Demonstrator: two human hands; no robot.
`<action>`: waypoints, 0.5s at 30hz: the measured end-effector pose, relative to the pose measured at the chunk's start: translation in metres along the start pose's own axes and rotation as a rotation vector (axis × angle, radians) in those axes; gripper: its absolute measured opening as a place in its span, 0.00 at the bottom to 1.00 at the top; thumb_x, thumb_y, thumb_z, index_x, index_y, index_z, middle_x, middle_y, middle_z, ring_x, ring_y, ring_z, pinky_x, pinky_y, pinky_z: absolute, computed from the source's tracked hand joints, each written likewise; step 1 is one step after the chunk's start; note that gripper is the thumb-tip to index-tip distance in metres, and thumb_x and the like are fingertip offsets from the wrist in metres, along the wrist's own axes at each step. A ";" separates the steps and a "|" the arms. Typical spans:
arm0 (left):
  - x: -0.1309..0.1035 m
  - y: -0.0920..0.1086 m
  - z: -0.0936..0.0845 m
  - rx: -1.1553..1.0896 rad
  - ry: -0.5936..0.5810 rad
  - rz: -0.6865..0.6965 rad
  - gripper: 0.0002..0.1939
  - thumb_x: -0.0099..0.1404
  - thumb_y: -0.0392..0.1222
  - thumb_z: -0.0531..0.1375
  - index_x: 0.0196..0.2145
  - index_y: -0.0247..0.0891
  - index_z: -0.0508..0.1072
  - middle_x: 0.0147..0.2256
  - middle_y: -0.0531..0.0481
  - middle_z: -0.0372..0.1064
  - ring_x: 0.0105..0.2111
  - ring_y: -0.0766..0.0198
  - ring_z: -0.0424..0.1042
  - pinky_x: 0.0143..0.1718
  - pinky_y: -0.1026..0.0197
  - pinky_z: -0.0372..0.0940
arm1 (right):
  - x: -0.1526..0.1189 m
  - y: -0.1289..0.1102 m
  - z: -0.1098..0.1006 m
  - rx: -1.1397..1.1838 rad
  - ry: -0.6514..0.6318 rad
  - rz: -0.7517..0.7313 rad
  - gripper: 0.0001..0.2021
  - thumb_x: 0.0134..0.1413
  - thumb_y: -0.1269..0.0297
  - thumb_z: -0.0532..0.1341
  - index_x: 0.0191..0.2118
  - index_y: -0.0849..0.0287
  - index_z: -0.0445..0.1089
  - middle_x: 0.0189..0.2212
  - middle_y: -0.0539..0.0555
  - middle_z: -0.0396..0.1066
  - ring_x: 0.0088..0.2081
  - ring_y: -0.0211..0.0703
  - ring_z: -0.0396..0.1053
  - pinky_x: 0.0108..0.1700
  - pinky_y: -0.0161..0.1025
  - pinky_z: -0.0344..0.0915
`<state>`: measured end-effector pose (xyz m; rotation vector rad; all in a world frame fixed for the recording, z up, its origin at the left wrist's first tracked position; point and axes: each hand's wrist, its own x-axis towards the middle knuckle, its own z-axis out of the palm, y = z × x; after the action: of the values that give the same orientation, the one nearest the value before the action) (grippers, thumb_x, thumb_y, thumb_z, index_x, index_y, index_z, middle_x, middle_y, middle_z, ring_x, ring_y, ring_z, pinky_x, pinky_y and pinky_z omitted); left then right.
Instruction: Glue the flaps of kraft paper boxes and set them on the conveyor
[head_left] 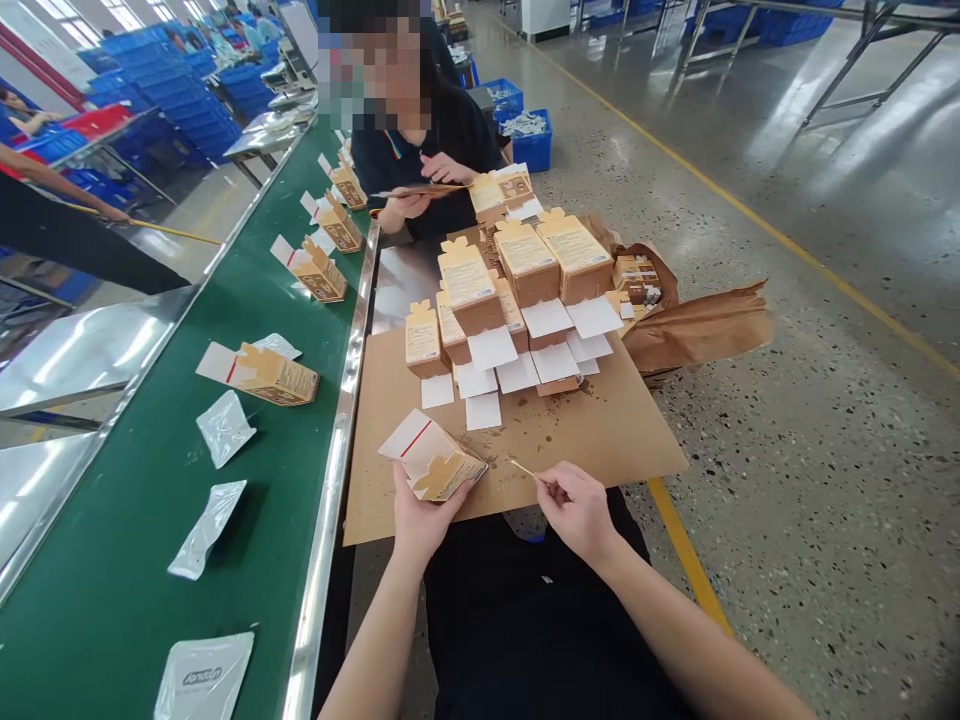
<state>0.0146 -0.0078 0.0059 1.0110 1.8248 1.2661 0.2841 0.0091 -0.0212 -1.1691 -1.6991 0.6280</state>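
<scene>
My left hand [424,515] is wrapped round a small brown and tan carton [450,472], held at the near edge of the cardboard sheet. Its white flap [414,435], with a red strip across it, stands open toward the upper left. To the right, my right hand [574,505] pinches a thin stick [523,467] whose pale tip points left toward the carton without touching it. Beyond both hands, several similar cartons [527,262] are piled on the cardboard [622,430], their white flaps hanging toward me.
On the left runs a green conveyor [112,520] with a metal rail, carrying open cartons [281,375] and silver pouches [225,430]. Across the table a person [472,135] holds a flat brown piece. Torn brown paper [697,325] sticks out at the right. Blue bins [532,150] stand behind.
</scene>
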 end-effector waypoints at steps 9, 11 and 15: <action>-0.002 -0.013 0.006 0.198 0.100 0.078 0.43 0.51 0.64 0.85 0.55 0.50 0.69 0.52 0.39 0.83 0.55 0.30 0.86 0.53 0.33 0.81 | 0.000 -0.005 -0.008 0.016 0.062 0.024 0.13 0.75 0.69 0.64 0.34 0.52 0.79 0.25 0.48 0.72 0.25 0.38 0.68 0.29 0.36 0.70; 0.001 -0.020 0.008 0.205 0.116 0.096 0.43 0.51 0.65 0.84 0.54 0.49 0.69 0.50 0.38 0.84 0.53 0.32 0.87 0.49 0.36 0.82 | 0.000 -0.006 -0.009 0.015 0.061 0.028 0.13 0.75 0.68 0.64 0.35 0.52 0.79 0.25 0.48 0.72 0.25 0.38 0.68 0.29 0.36 0.70; 0.003 -0.031 0.019 0.202 0.106 0.161 0.39 0.53 0.64 0.82 0.51 0.48 0.68 0.46 0.40 0.84 0.47 0.37 0.88 0.43 0.43 0.82 | 0.007 -0.008 -0.013 0.034 0.086 -0.031 0.14 0.77 0.66 0.65 0.34 0.52 0.78 0.24 0.46 0.70 0.24 0.38 0.66 0.27 0.36 0.68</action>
<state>0.0232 -0.0046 -0.0296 1.2427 2.0179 1.2685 0.2920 0.0108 -0.0069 -1.1282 -1.6245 0.5775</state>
